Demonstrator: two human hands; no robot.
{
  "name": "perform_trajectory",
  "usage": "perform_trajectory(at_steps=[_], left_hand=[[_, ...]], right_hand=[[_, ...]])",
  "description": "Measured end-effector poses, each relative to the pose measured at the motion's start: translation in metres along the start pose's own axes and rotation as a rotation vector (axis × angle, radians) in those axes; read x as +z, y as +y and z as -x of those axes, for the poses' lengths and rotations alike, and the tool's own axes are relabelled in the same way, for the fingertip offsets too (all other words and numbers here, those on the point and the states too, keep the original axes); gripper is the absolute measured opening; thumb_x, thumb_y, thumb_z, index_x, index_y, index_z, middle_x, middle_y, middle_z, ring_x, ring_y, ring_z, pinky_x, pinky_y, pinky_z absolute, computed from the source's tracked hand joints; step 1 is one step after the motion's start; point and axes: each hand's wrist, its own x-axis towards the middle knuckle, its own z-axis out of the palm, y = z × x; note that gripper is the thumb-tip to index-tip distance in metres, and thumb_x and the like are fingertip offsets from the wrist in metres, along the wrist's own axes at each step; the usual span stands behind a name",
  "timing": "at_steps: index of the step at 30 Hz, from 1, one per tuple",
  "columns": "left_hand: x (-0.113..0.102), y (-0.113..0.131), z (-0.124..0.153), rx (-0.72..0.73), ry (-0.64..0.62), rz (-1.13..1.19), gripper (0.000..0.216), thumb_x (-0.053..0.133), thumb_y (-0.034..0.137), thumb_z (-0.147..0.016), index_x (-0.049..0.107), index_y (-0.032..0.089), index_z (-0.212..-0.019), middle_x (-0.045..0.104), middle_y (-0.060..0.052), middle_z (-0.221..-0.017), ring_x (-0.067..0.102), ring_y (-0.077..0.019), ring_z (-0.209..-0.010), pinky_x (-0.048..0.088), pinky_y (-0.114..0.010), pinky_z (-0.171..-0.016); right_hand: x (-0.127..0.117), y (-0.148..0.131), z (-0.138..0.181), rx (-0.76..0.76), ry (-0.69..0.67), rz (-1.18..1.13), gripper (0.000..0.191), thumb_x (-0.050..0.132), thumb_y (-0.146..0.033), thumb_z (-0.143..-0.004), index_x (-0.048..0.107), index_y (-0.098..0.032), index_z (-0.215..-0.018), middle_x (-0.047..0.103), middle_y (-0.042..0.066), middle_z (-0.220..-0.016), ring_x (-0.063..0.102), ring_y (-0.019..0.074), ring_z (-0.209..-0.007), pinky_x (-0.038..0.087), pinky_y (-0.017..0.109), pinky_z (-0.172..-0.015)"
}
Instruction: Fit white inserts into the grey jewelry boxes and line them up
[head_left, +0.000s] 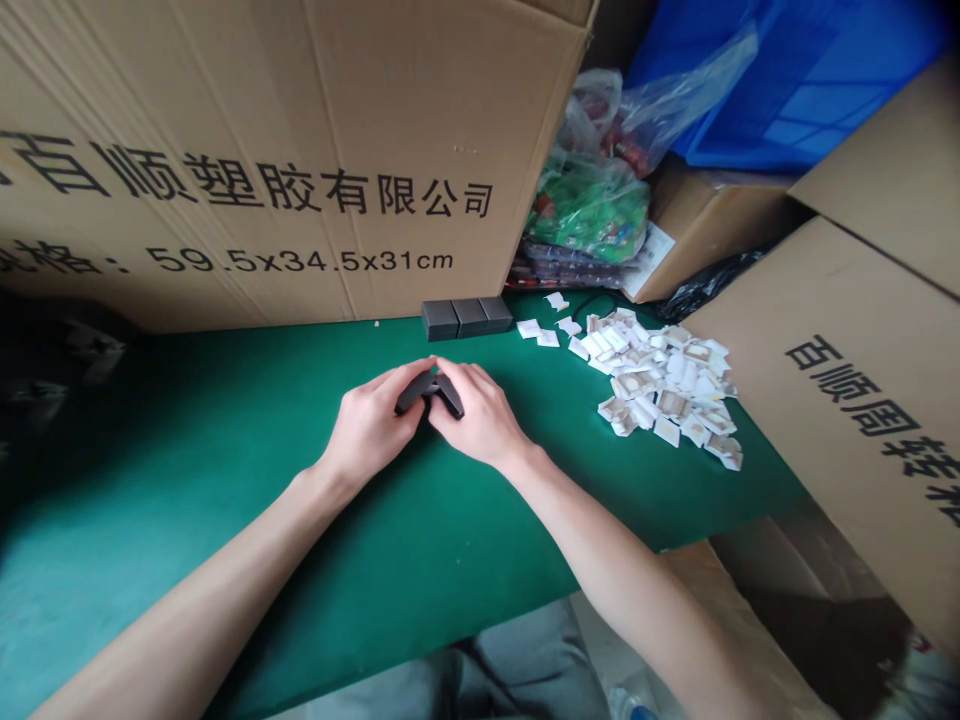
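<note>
A small, dark grey, matt folded piece (448, 394), seemingly thin card, is held at the middle of the green, felt-like table top (247, 440), bent into a shallow tent shape with its ridge uppermost. It is gripped from both sides. The left hand (371, 425) is closed narrowly over its left flap, fingers curled and thumb on top. The right hand (480, 415) is closed likewise over the right flap, and the thumb tips meet at the ridge. Both wrists are rested on the cloth.

Three small, dark grey, matt rectangular boxes (466, 316) are set in a touching row behind the hands, against the foot of a large brown corrugated carton with black print (300, 150). A loose heap of small white, flat square inserts (664, 385) is noted to the right, well apart from the hands. Crinkled clear plastic bags with green contents (592, 200) are seen behind the heap.
</note>
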Motion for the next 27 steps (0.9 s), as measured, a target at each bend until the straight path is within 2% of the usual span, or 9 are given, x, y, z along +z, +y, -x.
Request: perform_trajectory(at_steps=[3, 8, 11, 14, 16, 18, 22, 24, 27], left_hand=[[-0.002, 0.000, -0.002, -0.047, 0.008, 0.000, 0.046, 0.058, 0.013, -0.083, 0.070, 0.020, -0.127, 0.077, -0.004, -0.119, 0.076, -0.0212, -0.102, 0.058, -0.027, -0.092], [-0.004, 0.002, -0.006, -0.125, 0.028, -0.005, 0.046, 0.058, 0.016, -0.084, 0.069, 0.022, -0.128, 0.079, -0.003, -0.112, 0.076, -0.0197, -0.092, 0.058, -0.026, -0.086], [-0.006, 0.003, -0.007, -0.146, 0.036, -0.008, 0.042, 0.058, 0.020, -0.085, 0.070, 0.022, -0.125, 0.079, -0.003, -0.108, 0.075, -0.0193, -0.086, 0.057, -0.027, -0.082], [-0.007, 0.005, -0.008, -0.137, 0.027, -0.014, 0.038, 0.057, 0.021, -0.084, 0.073, 0.020, -0.120, 0.079, -0.004, -0.105, 0.073, -0.0191, -0.081, 0.056, -0.027, -0.076], [-0.007, 0.006, -0.008, -0.135, 0.009, -0.012, 0.038, 0.056, 0.022, -0.084, 0.073, 0.020, -0.118, 0.079, -0.005, -0.104, 0.072, -0.0188, -0.078, 0.056, -0.027, -0.073], [-0.007, 0.006, -0.008, -0.140, -0.010, -0.009, 0.039, 0.056, 0.022, -0.083, 0.073, 0.020, -0.118, 0.079, -0.004, -0.102, 0.071, -0.0186, -0.076, 0.055, -0.027, -0.071], [-0.007, 0.007, -0.008, -0.156, -0.035, -0.008, 0.040, 0.055, 0.022, -0.082, 0.073, 0.020, -0.117, 0.079, -0.004, -0.100, 0.071, -0.0188, -0.075, 0.055, -0.028, -0.072], [-0.007, 0.008, -0.008, -0.165, -0.041, -0.006, 0.040, 0.055, 0.022, -0.081, 0.073, 0.020, -0.117, 0.079, -0.004, -0.100, 0.070, -0.0188, -0.074, 0.055, -0.028, -0.071], [-0.007, 0.008, -0.008, -0.167, -0.051, 0.007, 0.040, 0.055, 0.023, -0.082, 0.072, 0.020, -0.118, 0.079, -0.005, -0.101, 0.070, -0.0192, -0.074, 0.055, -0.028, -0.072]], right_hand=[[-0.005, -0.002, -0.002, -0.044, -0.009, -0.029, 0.049, 0.051, -0.032, -0.095, 0.053, -0.011, -0.140, 0.070, 0.013, -0.122, 0.064, 0.0255, -0.110, 0.055, 0.042, -0.100], [-0.019, 0.001, -0.005, -0.102, 0.029, -0.118, 0.051, 0.040, -0.038, -0.101, 0.048, -0.017, -0.146, 0.066, 0.012, -0.132, 0.062, 0.0245, -0.116, 0.053, 0.044, -0.103], [-0.021, 0.013, -0.008, -0.011, 0.162, -0.091, 0.042, 0.035, -0.035, -0.105, 0.057, -0.018, -0.137, 0.070, 0.011, -0.124, 0.064, 0.0224, -0.114, 0.052, 0.041, -0.103], [-0.019, 0.034, -0.011, 0.170, 0.262, 0.027, 0.039, 0.035, -0.029, -0.104, 0.060, -0.017, -0.130, 0.071, 0.013, -0.121, 0.064, 0.0221, -0.116, 0.051, 0.039, -0.105], [-0.018, 0.050, -0.012, 0.301, 0.245, 0.145, 0.041, 0.037, -0.025, -0.101, 0.058, -0.013, -0.135, 0.066, 0.015, -0.133, 0.059, 0.0241, -0.127, 0.047, 0.042, -0.112], [-0.018, 0.062, -0.012, 0.409, 0.187, 0.259, 0.047, 0.039, -0.022, -0.099, 0.053, -0.009, -0.142, 0.056, 0.018, -0.147, 0.046, 0.0262, -0.143, 0.039, 0.044, -0.119], [-0.018, 0.071, -0.008, 0.511, 0.027, 0.379, 0.055, 0.041, -0.025, -0.100, 0.046, -0.008, -0.151, 0.038, 0.015, -0.163, 0.021, 0.0327, -0.157, 0.025, 0.057, -0.125], [-0.017, 0.071, -0.007, 0.540, -0.015, 0.383, 0.054, 0.041, -0.027, -0.100, 0.047, -0.010, -0.151, 0.041, 0.013, -0.161, 0.021, 0.0364, -0.156, 0.024, 0.064, -0.123], [-0.018, 0.069, -0.006, 0.532, 0.011, 0.376, 0.051, 0.044, -0.027, -0.099, 0.052, -0.011, -0.146, 0.053, 0.015, -0.152, 0.029, 0.0384, -0.152, 0.024, 0.068, -0.120]])
